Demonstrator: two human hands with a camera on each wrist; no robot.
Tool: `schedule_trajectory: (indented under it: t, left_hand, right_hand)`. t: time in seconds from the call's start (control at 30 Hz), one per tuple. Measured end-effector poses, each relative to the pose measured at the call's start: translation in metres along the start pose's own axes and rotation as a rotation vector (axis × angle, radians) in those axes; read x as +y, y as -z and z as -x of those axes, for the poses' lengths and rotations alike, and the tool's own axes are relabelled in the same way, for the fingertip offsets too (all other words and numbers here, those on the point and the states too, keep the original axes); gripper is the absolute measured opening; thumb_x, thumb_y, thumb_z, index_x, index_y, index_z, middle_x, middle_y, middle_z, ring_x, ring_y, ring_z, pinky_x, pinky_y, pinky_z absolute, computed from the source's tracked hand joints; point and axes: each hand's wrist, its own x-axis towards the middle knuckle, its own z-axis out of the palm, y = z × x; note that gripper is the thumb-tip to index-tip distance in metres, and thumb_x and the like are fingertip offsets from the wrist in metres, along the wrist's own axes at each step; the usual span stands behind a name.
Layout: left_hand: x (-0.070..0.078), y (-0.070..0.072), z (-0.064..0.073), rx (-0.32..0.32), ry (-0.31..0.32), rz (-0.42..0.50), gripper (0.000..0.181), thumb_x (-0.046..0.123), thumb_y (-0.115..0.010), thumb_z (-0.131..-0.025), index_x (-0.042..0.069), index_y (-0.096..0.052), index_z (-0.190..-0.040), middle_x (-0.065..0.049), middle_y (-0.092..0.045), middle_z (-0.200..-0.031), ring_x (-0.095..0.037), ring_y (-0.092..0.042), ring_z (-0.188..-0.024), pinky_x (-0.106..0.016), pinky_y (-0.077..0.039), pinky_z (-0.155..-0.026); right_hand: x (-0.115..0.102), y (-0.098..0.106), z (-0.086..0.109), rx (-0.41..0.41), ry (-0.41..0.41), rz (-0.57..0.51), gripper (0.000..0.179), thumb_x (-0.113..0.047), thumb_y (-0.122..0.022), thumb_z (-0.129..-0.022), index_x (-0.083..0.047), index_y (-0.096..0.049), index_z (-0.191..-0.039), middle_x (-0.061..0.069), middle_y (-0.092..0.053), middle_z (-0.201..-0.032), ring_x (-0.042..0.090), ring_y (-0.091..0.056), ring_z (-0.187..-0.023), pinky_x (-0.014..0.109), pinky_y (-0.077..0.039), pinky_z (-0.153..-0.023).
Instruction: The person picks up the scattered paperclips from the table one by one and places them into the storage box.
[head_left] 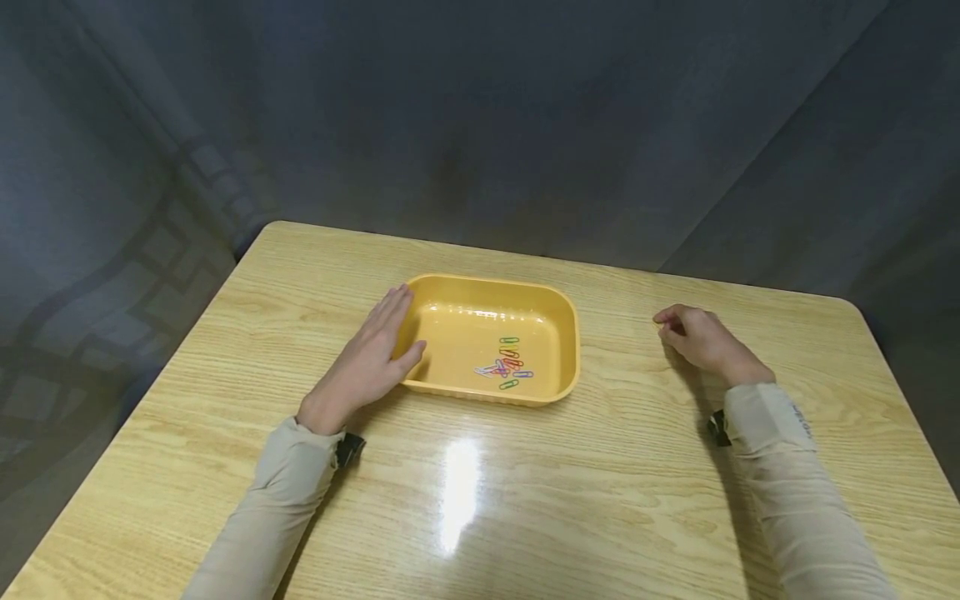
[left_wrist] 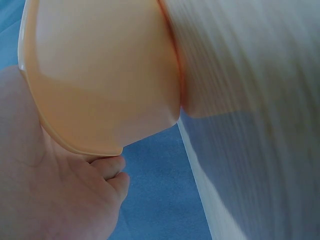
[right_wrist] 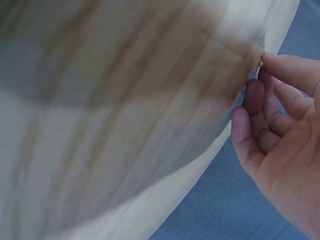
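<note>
A yellow plastic tray [head_left: 566, 350] sits on the wooden table, with several coloured paper clips [head_left: 512, 360] on its floor toward the right. My left hand [head_left: 367, 354] rests on the tray's left rim, fingers extended along it and thumb over the inside. In the left wrist view, the palm lies against the tray's rim [left_wrist: 75, 150]. Off to the right of the tray, my right hand [head_left: 701, 340] pinches a small yellow paper clip [right_wrist: 261, 62] between thumb and forefinger, close over the table. Most of that clip is hidden by the fingertips.
The wooden table [head_left: 570, 500] has rounded far corners and reflects a bright light patch in front of the tray. Dark grey-blue curtains [head_left: 465, 125] hang behind the table's far edge and along its sides.
</note>
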Motion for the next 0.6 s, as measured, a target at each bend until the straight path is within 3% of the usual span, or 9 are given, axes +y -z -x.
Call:
schedule_trajectory:
  t: [0.27, 0.6]
  left_hand:
    - [-0.0002, -0.0002, -0.001, 0.003, -0.003, 0.003, 0.077, 0.037, -0.048, -0.102, 0.002, -0.01, -0.159, -0.011, -0.003, -0.168, -0.031, -0.003, -0.156, -0.048, -0.008, -0.128]
    - [-0.0003, -0.0004, -0.001, 0.008, 0.001, 0.007, 0.076, 0.036, -0.049, -0.102, 0.002, -0.01, -0.159, -0.012, -0.004, -0.168, -0.032, -0.004, -0.156, -0.048, -0.009, -0.128]
  right_hand:
    - [-0.0011, 0.0, -0.0024, -0.019, 0.048, 0.037, 0.025, -0.001, -0.049, -0.099, 0.014, -0.058, -0.118, 0.028, -0.064, -0.102, 0.032, -0.061, -0.089, 0.041, -0.053, -0.074]
    - [0.0037, -0.0029, -0.0025, 0.004, 0.121, 0.043, 0.018, 0.0, -0.05, -0.099, 0.014, -0.058, -0.107, 0.023, -0.059, -0.093, 0.021, -0.051, -0.079, 0.03, -0.045, -0.068]
